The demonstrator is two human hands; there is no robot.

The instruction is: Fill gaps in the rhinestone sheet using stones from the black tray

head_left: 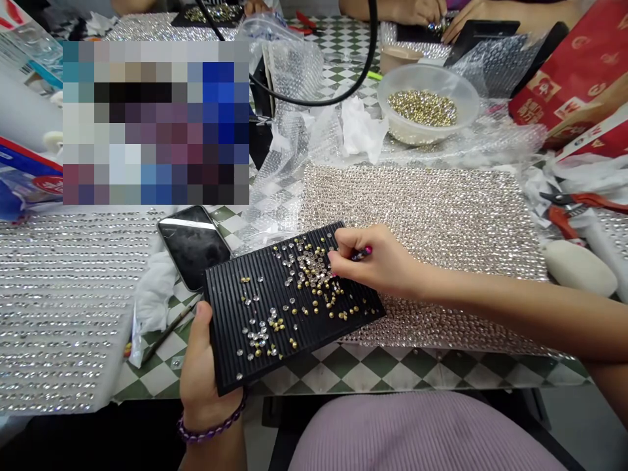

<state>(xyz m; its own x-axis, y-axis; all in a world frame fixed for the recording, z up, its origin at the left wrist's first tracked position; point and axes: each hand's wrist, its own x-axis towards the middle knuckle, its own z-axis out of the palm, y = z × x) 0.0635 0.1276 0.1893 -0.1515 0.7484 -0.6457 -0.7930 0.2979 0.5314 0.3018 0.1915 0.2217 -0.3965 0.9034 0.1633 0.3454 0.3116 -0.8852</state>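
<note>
My left hand grips the left end of a black ridged tray, its thumb on the edge and the other fingers hidden beneath. The tray is tilted over the front of the table. Small rhinestones, some clear side up and some gold side up, lie scattered on it, most thickly near the upper right. My right hand is closed over that cluster in a pinch on a thin pen-like stick with a pink end. Its working tip is hidden by my fingers.
Behind the tray lies a sheet covered in rhinestones; another striped sheet is at left, by a phone. A plastic bowl holds gold stones. Red-handled pliers lie right. Other people's hands work across the table.
</note>
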